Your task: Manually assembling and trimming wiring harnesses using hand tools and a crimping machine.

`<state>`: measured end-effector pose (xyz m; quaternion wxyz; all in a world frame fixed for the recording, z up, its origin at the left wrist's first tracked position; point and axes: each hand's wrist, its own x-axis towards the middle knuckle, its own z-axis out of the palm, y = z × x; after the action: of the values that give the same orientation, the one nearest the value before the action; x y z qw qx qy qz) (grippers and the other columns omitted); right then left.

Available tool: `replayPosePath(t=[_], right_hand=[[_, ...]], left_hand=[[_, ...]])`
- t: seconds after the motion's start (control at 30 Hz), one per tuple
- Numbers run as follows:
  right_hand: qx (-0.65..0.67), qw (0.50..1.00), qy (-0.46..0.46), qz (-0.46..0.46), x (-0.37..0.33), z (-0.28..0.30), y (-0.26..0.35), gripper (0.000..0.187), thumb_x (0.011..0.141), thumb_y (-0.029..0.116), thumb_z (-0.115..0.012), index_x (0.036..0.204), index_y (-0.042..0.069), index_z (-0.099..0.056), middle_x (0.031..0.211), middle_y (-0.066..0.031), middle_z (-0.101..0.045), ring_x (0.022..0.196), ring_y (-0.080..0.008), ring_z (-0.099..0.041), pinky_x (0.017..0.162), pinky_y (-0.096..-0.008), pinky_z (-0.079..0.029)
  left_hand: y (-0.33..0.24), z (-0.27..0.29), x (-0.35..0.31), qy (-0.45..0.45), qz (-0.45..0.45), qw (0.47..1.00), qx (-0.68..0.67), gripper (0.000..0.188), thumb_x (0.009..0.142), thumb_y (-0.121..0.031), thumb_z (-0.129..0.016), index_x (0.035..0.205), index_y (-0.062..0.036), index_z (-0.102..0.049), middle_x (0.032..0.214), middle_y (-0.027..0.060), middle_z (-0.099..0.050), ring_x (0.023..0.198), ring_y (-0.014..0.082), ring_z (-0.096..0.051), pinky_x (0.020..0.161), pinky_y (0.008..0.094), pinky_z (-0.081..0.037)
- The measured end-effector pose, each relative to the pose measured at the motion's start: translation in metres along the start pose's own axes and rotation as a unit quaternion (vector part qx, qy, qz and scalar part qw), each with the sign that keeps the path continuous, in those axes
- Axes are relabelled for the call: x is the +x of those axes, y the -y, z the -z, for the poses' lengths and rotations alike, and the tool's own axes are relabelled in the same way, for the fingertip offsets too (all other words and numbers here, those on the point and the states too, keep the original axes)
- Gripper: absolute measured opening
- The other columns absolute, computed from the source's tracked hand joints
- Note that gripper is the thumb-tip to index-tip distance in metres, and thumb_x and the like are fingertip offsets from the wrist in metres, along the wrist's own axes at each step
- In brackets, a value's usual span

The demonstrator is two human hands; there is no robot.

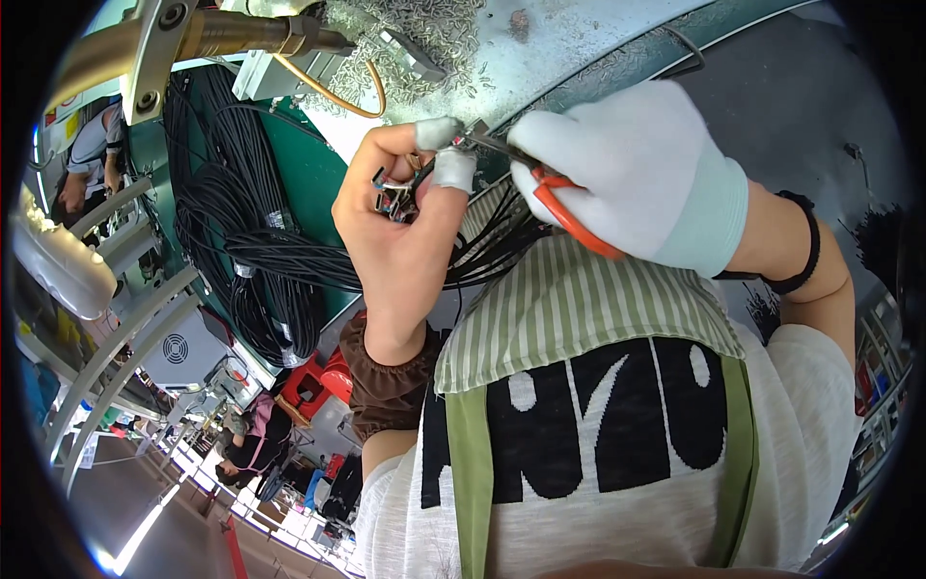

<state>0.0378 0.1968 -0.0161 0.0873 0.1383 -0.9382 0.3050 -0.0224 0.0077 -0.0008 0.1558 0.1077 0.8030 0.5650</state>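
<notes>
My left hand [397, 246] is closed, with white covers on the thumb and forefinger tips. Those two tips pinch a thin wire end [459, 141] of a black cable. Other stripped cable ends [394, 197] with small coloured wires stick out between its curled fingers. My right hand [632, 169], in a white glove, is wrapped around orange-handled pliers [576, 220]. Their slim metal jaws reach the wire at the left fingertips; whether they touch it I cannot tell. Black cables [502, 232] pass below both hands, over my striped green apron [588, 309].
Coiled black cables [256, 203] lie left on a green surface [301, 159]. Ahead, a machine with a brass-coloured cylinder [231, 37] stands over a bench [550, 48] strewn with small metallic bits [424, 19]. A yellow tube [333, 99] curves beside it. Two people [256, 439] [92, 159] work farther left.
</notes>
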Motion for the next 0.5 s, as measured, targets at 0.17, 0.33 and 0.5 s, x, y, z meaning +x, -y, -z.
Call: replayPosePath(t=[0.17, 0.33, 0.5], right_hand=[[0.250, 0.968, 0.002, -0.027, 0.001, -0.009, -0.001, 0.010, 0.080, 0.014, -0.066, 0.083, 0.006, -0.062, 0.053, -0.0067, -0.049, 0.044, -0.0211, -0.049, 0.044, -0.0302, -0.039], [0.270, 0.961, -0.029, -0.041, 0.002, -0.016, 0.004, 0.010, 0.080, 0.012, -0.065, 0.082, 0.003, -0.061, 0.056, -0.0075, -0.051, 0.046, -0.0212, -0.050, 0.046, -0.0298, -0.039], [0.189, 0.979, -0.066, -0.037, 0.002, -0.018, 0.007, 0.011, 0.078, 0.012, -0.067, 0.084, 0.004, -0.062, 0.057, -0.0084, -0.053, 0.049, -0.0237, -0.054, 0.046, -0.0318, -0.041]], left_hand=[[0.008, -0.008, -0.005, -0.037, -0.100, 0.993, -0.049, 0.018, 0.077, 0.009, -0.060, 0.093, 0.0001, -0.059, 0.080, -0.0015, -0.056, 0.068, 0.0021, -0.046, 0.061, 0.0150, -0.036], [0.014, -0.006, -0.007, 0.002, -0.196, 0.980, 0.029, 0.020, 0.078, 0.006, -0.064, 0.096, -0.0008, -0.058, 0.080, -0.0011, -0.057, 0.067, 0.0026, -0.047, 0.060, 0.0157, -0.037], [0.014, 0.001, -0.002, 0.010, -0.076, 0.996, -0.035, 0.021, 0.079, 0.005, -0.065, 0.097, -0.0006, -0.057, 0.079, -0.0017, -0.056, 0.067, 0.0022, -0.047, 0.060, 0.0166, -0.038]])
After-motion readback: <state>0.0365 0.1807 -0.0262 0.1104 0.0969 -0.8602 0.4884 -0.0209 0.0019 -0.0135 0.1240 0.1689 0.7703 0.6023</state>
